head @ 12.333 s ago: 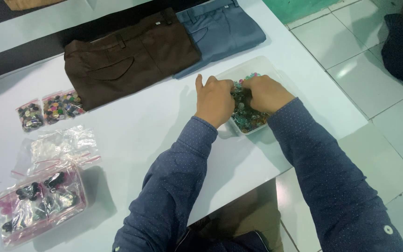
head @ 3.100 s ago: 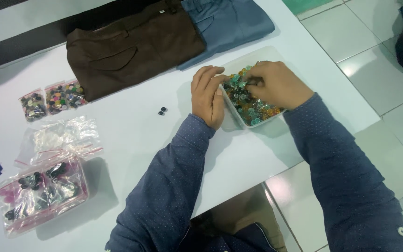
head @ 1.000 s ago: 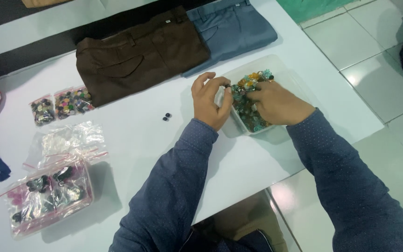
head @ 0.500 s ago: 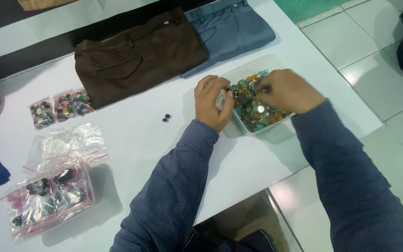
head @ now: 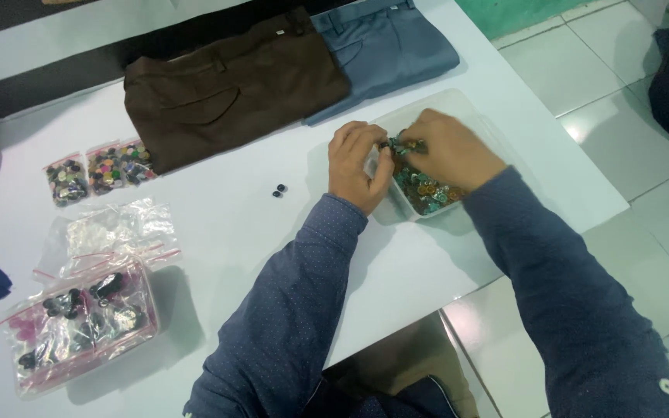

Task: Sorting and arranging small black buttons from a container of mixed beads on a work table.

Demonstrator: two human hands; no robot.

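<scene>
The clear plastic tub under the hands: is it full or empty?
Partly full. The clear tub holds a heap of mixed-colour buttons at its near end; its far end shows bare.

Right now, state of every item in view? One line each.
Left hand: on the tub's near wall, fingers curled.
Right hand: in the tub, fingers pinching among buttons.
Clear tub: open, holding mixed buttons.
Two dark buttons: loose on the table.
Brown trousers: folded flat.
Blue trousers: folded flat.
Small button bags: lying flat, closure unclear.
</scene>
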